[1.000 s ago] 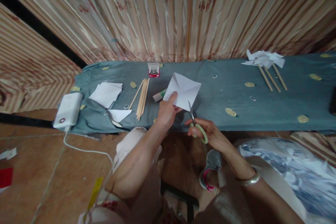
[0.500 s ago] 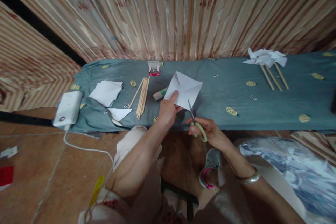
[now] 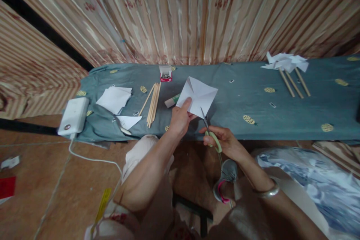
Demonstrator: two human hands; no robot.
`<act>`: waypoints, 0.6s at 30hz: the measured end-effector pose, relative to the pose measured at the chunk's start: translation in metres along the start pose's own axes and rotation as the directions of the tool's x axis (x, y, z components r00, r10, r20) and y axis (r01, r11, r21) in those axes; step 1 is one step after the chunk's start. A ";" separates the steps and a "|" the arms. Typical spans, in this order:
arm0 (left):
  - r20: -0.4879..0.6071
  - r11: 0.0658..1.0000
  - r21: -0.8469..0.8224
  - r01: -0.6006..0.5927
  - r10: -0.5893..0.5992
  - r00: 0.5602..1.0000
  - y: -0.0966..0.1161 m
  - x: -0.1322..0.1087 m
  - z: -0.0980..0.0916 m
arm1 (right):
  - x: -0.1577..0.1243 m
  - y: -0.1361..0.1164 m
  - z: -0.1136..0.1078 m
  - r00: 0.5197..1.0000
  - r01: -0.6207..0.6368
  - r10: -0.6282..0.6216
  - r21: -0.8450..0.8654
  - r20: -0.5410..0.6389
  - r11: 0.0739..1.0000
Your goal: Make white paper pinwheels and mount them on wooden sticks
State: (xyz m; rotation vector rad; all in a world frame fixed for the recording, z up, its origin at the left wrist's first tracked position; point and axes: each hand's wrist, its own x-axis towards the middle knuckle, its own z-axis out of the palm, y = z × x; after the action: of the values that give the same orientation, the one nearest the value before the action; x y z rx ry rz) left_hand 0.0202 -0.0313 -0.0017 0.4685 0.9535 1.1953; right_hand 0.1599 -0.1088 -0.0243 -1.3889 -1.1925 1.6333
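Observation:
My left hand (image 3: 178, 120) pinches the lower left corner of a white creased paper square (image 3: 198, 95) and holds it up over the front of the bench. My right hand (image 3: 222, 140) grips green-handled scissors (image 3: 209, 129), whose blades point up into the paper's lower edge. Both hands hover just in front of the teal-covered bench (image 3: 239, 97).
On the bench lie a bundle of wooden sticks (image 3: 153, 103), a stack of white paper squares (image 3: 114, 99), a glue stick (image 3: 171, 101), a small red box of pins (image 3: 165, 73), and finished paper pinwheels on sticks (image 3: 288, 67). A white device (image 3: 73, 116) with a cable sits at the left end.
The scissors have crept slightly up and left into the paper's edge. Hands and paper otherwise stay nearly in place.

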 end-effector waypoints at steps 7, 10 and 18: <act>0.004 1.000 -0.002 -0.005 0.005 1.000 0.002 -0.001 0.001 | 0.001 0.000 0.001 1.000 -0.004 0.005 0.021 -0.009 1.000; 0.007 1.000 0.002 -0.001 0.001 1.000 0.003 -0.002 0.001 | 0.002 0.000 0.001 1.000 -0.013 0.013 0.019 -0.018 1.000; -0.008 1.000 0.020 0.010 -0.010 1.000 0.003 -0.002 0.001 | 0.003 0.001 0.002 0.999 -0.021 0.022 0.021 -0.041 1.000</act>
State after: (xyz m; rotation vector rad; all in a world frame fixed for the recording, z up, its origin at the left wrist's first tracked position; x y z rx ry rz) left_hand 0.0191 -0.0319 0.0013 0.4742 0.9742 1.1802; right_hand 0.1577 -0.1062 -0.0262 -1.4204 -1.1380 1.6190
